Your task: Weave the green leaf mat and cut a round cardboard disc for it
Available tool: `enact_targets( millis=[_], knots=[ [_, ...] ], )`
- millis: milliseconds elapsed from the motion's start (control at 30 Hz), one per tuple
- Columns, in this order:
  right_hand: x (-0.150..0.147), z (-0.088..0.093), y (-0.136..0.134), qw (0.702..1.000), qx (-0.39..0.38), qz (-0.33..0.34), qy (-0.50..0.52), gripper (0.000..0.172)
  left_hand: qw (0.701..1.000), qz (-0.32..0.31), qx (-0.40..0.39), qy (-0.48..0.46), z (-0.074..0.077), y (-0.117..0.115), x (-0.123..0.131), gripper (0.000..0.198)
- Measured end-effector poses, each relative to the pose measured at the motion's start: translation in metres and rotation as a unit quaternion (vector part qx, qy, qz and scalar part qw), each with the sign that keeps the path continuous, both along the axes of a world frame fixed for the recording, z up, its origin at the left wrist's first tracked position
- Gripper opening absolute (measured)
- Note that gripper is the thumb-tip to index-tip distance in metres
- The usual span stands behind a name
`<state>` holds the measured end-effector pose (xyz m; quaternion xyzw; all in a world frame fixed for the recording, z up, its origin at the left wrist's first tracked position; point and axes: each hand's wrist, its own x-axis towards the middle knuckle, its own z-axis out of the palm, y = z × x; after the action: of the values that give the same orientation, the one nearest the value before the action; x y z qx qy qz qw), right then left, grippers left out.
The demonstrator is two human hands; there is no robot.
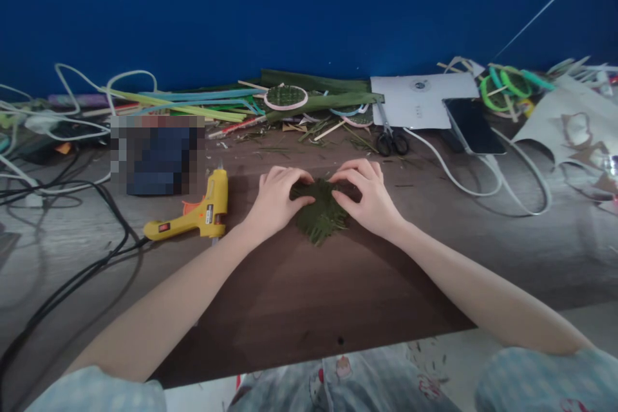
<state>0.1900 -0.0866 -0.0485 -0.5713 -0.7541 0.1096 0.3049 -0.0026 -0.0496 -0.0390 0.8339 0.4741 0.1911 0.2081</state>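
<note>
A dark green piece woven from leaf strips [321, 215], with ragged ends at its lower edge, is between my two hands just above the brown table. My left hand [280, 196] pinches its left upper side between thumb and fingers. On the opposite side my right hand [364, 192] grips it the same way, fingertips close to those of the left. The fingers cover part of its upper edge. Left of my left hand lies a yellow hot glue gun [212, 209] with an orange trigger. Scissors [390, 135] with black handles rest beyond my right hand.
Along the blue wall lie a woven round piece with a pink rim [286, 97], green leaf strips and scraps. A white sheet [420, 103] and a phone [474, 125] with a white cable [447, 180] are back right. Black cords [103, 257] cross the left side.
</note>
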Motion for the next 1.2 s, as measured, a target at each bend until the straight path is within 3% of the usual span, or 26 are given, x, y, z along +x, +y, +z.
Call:
enact_targets(
  millis=[300,500,600,767,1200],
  knots=[
    [-0.0019,0.0024,-0.0037,0.999,-0.006,0.026,-0.045,0.005,1.0,0.014,0.004,0.012,-0.0012,-0.0002,-0.0009,0.057],
    [-0.0006,0.0038,-0.0031,0.999,-0.009,0.036,-0.012,0.014,0.999,0.033,-0.002,-0.035,0.0001,0.0041,-0.0035,0.044],
    [-0.0002,0.0016,-0.0018,1.0,-0.01,0.022,-0.007,0.008,0.999,0.021,0.007,-0.038,0.0,0.0044,-0.0038,0.032],
    [-0.0018,-0.0016,-0.0012,0.999,-0.019,0.003,-0.039,0.019,1.0,0.011,0.026,-0.005,-0.0035,0.0031,-0.0023,0.037],
    [-0.0022,-0.001,-0.0003,0.998,-0.026,0.02,-0.046,0.013,0.999,0.012,0.011,0.028,-0.0022,0.0014,-0.0011,0.032]
  ],
)
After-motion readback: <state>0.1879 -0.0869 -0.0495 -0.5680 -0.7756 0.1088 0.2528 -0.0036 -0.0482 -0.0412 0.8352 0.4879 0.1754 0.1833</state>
